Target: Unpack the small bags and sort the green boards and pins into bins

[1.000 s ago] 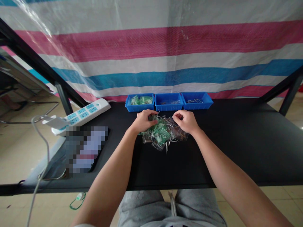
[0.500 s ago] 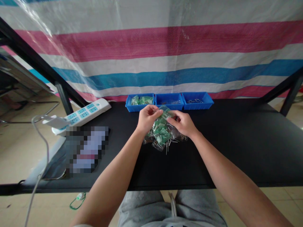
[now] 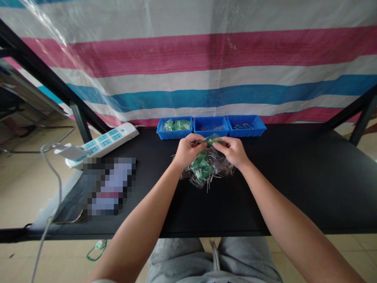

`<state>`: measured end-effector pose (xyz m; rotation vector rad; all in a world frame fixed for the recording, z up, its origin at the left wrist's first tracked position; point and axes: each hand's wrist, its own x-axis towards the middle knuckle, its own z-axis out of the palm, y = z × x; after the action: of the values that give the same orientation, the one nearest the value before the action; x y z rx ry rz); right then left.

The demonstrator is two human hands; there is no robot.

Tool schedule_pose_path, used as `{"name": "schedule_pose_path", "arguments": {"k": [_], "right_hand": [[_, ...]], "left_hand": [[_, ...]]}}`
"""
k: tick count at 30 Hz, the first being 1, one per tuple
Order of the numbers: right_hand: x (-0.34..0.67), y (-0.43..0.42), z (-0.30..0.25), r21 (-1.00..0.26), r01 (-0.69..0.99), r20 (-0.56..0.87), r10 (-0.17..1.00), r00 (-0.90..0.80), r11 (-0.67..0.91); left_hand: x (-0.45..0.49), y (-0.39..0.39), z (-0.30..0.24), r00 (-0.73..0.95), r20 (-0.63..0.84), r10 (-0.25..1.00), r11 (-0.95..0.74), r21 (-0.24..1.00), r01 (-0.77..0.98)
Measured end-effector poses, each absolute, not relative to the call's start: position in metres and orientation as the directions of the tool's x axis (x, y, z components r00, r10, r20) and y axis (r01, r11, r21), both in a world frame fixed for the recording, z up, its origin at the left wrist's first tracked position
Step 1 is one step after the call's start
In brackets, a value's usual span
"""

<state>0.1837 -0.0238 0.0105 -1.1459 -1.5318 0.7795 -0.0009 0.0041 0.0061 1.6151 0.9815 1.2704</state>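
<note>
Packet [image 3: 213,139] of thin green-tinted plastic hangs just above the far side of the heap, spanned between both hands. The left hand [image 3: 188,150] pinches one end between thumb and fingers; the right hand [image 3: 235,150] grips the other end the same way. What it contains is too small to tell. To handle it well, I would keep both pinches close to the edges, hold the film lightly taut so the contents show, and avoid a hard tug that might split it.

Below lies the heap: crinkled, glossy green packets [image 3: 202,167], clear packets [image 3: 227,169] with darker, brownish pieces inside, and slim, straight metal pins [image 3: 207,184] poking out toward the person.

Behind stand three blue plastic bins, straight-walled and side by side: the left bin [image 3: 174,135] holds green packets, the middle bin [image 3: 210,133] a few clear ones, the right bin [image 3: 250,132] thin metal pieces. All rest on a smooth, matte black worktop [image 3: 294,177]. A white power strip [image 3: 128,131] lies to the left; a woven-looking striped sheet [image 3: 206,51] hangs behind.
</note>
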Motion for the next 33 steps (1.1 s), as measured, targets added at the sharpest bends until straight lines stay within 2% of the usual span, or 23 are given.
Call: {"name": "schedule_pose_path", "arguments": {"k": [6,9,11,15,19,23,26,29,33], "right_hand": [[0.188,-0.021,0.004,-0.983,-0.016,0.185,0.981,-0.052,0.185],[0.190,-0.021,0.003,-0.963,-0.216,0.190,0.975,-0.112,0.163],[0.190,-0.021,0.004,-0.938,-0.314,0.205,0.965,-0.166,0.146],[0.190,-0.021,0.004,-0.925,-0.357,0.214,0.957,-0.198,0.133],[0.190,-0.020,0.002,-0.929,-0.341,0.215,0.958,-0.188,0.142],[0.189,-0.020,0.001,-0.941,-0.304,0.214,0.958,-0.192,0.149],[0.189,-0.021,0.002,-0.952,-0.271,0.203,0.958,-0.202,0.144],[0.187,-0.021,0.003,-0.972,-0.201,0.164,0.969,-0.187,0.126],[0.184,-0.023,0.007,-0.986,-0.002,0.168,0.976,-0.136,0.169]], "left_hand": [[-0.004,0.005,0.006,0.188,0.518,0.835,-0.548,0.815,0.189],[-0.005,0.004,0.006,0.202,0.620,0.758,-0.652,0.720,0.240],[-0.006,0.002,0.005,0.210,0.696,0.687,-0.721,0.614,0.322],[-0.008,-0.002,0.006,0.287,0.781,0.554,-0.792,0.390,0.469],[-0.008,-0.003,0.008,0.364,0.789,0.494,-0.829,0.302,0.471],[-0.005,-0.003,0.010,0.379,0.806,0.454,-0.864,0.295,0.408],[-0.004,-0.005,0.010,0.374,0.802,0.465,-0.872,0.343,0.349],[-0.002,-0.010,0.011,0.336,0.763,0.552,-0.828,0.452,0.333],[0.001,-0.014,0.012,0.206,0.690,0.694,-0.712,0.613,0.342]]}}
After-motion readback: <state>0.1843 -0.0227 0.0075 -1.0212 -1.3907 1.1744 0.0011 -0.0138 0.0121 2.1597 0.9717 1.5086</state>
